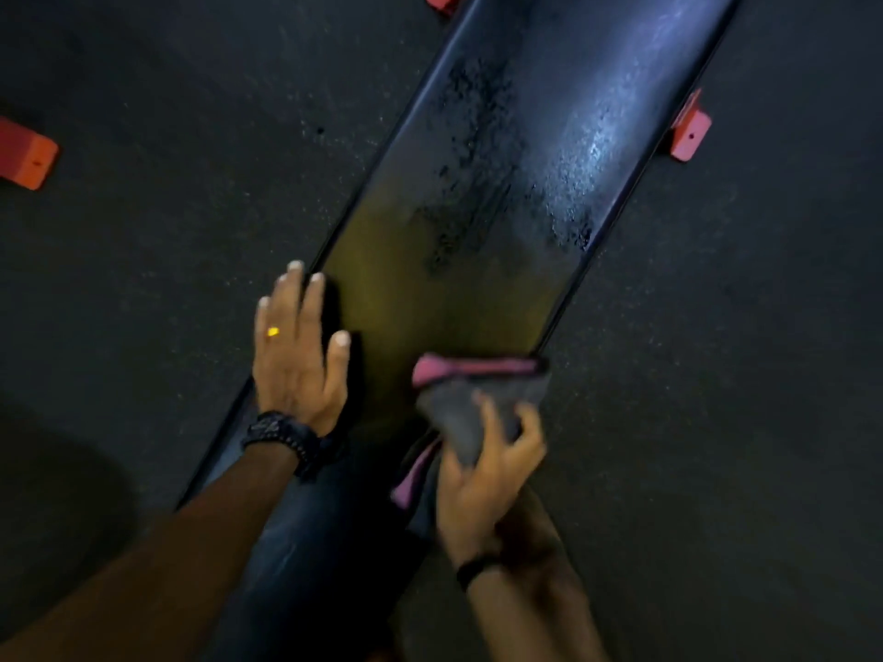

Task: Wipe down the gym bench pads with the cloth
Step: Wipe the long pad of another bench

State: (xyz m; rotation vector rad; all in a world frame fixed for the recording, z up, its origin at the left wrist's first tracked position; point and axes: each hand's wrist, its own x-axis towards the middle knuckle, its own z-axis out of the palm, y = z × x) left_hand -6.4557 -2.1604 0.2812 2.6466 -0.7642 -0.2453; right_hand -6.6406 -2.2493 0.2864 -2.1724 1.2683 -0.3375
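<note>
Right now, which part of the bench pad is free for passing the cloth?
The long black vinyl bench pad lies bare from the grey cloth with pink edge up to the red metal bracket. The near end is crowded: the left hand rests flat, and the right hand has its grip on the cloth.

Readable text: none is showing anywhere in the view.
Bench (501, 193): no label or brand is showing on its pad.
Cloth (478, 398): no tag or print is showing.

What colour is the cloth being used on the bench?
The cloth is dark grey with a pink edge, seen in the head view, held in the right hand.
</note>
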